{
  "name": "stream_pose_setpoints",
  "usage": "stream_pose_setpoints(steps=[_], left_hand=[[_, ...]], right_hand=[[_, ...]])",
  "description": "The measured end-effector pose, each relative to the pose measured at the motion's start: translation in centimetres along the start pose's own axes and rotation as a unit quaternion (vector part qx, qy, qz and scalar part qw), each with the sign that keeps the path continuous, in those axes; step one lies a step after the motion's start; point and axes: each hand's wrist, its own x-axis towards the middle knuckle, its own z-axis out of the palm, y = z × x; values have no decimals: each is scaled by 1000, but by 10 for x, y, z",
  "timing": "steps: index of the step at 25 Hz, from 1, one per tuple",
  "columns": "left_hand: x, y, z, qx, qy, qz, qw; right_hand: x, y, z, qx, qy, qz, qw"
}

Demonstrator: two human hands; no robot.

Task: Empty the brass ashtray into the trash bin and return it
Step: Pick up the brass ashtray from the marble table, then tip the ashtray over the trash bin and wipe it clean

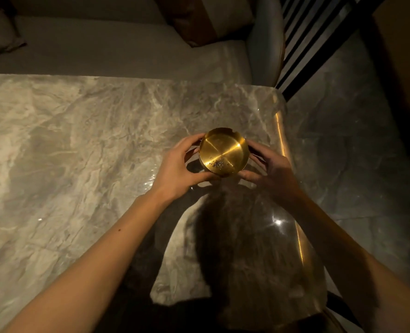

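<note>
Two hands [175, 169] around round brass ashtray [223, 152]

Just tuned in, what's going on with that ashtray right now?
A person holds the round brass ashtray with both hands, left hand and right hand cupping opposite sides, at the grey marble table near its right edge. A small pile of ash still sits inside. No trash bin is in view.

The veined grey marble counter [67, 145] lies bare to the left and far side, open for passage. Beyond its far edge a pale cushioned sofa [127, 51] blocks the way; to the right, polished stone floor [343, 152] runs beside black vertical slats [307, 44].
</note>
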Motion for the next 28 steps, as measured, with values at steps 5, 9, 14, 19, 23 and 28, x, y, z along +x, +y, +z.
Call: stream_pose_setpoints(steps=[5, 9, 14, 19, 23, 28], left_hand=[[27, 22, 79, 10, -13, -21, 1000], [50, 43, 168, -9, 3, -46, 999], [70, 74, 260, -13, -15, -80, 997], [86, 74, 291, -15, -45, -91, 995], [94, 57, 307, -60, -70, -110, 990], [93, 34, 333, -106, -91, -149, 979]], right_hand=[[-7, 53, -69, 29, 8, -20, 999], [-15, 102, -146, 69, -15, -11, 997], [-41, 153, -234, 63, -28, 26, 997], [-50, 182, -257, 74, -20, 53, 996], [-58, 191, -258, 74, 13, 71, 995], [-68, 207, -259, 81, 29, 108, 990]])
